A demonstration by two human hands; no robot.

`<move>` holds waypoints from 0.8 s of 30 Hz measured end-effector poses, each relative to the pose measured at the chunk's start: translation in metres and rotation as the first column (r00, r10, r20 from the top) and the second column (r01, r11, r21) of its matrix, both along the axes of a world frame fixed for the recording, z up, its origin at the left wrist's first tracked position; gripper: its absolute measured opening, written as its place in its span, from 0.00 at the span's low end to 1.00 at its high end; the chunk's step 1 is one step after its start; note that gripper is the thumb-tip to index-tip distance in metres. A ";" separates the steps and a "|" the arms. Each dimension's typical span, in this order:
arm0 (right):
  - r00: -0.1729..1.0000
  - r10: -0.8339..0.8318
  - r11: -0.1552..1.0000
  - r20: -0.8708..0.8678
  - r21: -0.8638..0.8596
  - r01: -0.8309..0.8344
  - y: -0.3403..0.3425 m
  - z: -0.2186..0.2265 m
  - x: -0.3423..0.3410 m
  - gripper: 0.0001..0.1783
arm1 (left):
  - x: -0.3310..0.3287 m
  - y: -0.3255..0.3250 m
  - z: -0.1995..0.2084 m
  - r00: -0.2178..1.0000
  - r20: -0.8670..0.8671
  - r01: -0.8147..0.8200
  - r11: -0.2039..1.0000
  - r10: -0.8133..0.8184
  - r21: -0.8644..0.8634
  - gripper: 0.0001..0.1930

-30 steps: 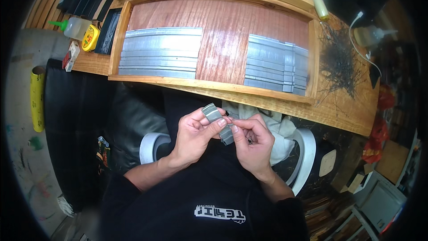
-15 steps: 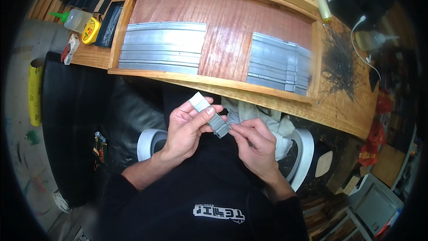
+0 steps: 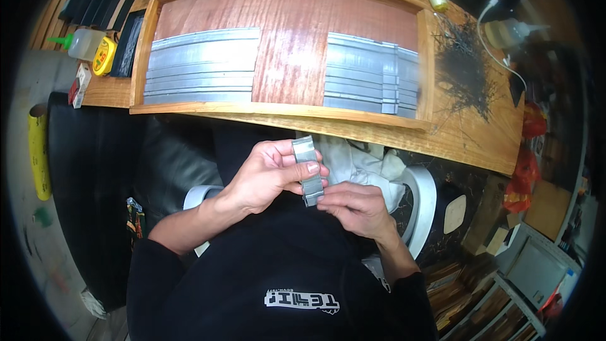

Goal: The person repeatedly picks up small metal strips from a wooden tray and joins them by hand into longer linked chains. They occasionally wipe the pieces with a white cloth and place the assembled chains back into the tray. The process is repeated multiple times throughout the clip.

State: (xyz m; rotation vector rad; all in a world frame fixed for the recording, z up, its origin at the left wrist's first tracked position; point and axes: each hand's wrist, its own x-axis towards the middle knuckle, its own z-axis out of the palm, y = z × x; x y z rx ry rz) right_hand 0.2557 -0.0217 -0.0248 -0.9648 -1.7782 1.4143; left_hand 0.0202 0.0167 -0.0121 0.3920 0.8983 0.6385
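Note:
My left hand (image 3: 268,177) grips a short grey metal piece (image 3: 304,149) with ridges across it, thumb on top and fingers behind. The piece stands nearly lengthwise in front of my chest, its upper end shiny. At its lower end, my right hand (image 3: 358,208) has thumb and fingers pinched together, fingertips touching the end or right beside it. Whatever those fingertips hold is too small to make out. Beyond my hands, a shallow wooden tray (image 3: 252,108) holds grey metal strips (image 3: 201,63) on the left and more metal strips (image 3: 358,76) on the right.
Thin black pieces lie heaped (image 3: 464,63) on the wooden table (image 3: 495,142) beside the tray. A yellow tape measure (image 3: 104,57) and green-tipped bottle (image 3: 85,44) stand at the left. A white cloth (image 3: 353,167) hangs below the table edge, near a white chair arm (image 3: 420,208).
The metal piece has turned from slanted to nearly upright in my left hand. My right hand has stayed at its lower end. The table and tray appear shifted left and up.

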 end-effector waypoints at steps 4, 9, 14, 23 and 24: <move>0.997 -0.043 0.999 -0.067 -0.024 0.042 -0.015 -0.009 -0.003 0.15 | 0.011 0.010 0.000 0.996 -0.044 0.074 0.997 -0.074 0.008 0.13; 0.967 -0.234 0.970 -0.102 0.036 0.239 -0.024 -0.020 -0.022 0.13 | 0.014 0.020 0.002 0.984 -0.106 0.148 0.988 -0.144 0.035 0.14; 0.922 -0.345 0.938 -0.174 -0.079 0.336 -0.035 -0.024 -0.042 0.11 | 0.008 0.031 0.008 0.967 -0.141 0.217 0.976 -0.213 0.015 0.16; 0.935 -0.314 0.949 -0.164 -0.037 0.312 -0.031 -0.023 -0.046 0.10 | 0.003 0.034 0.012 0.948 -0.158 0.270 0.961 -0.277 -0.064 0.10; 0.936 -0.317 0.948 -0.155 -0.033 0.316 -0.032 -0.024 -0.045 0.11 | 0.003 0.033 0.008 0.953 -0.141 0.259 0.962 -0.269 -0.084 0.08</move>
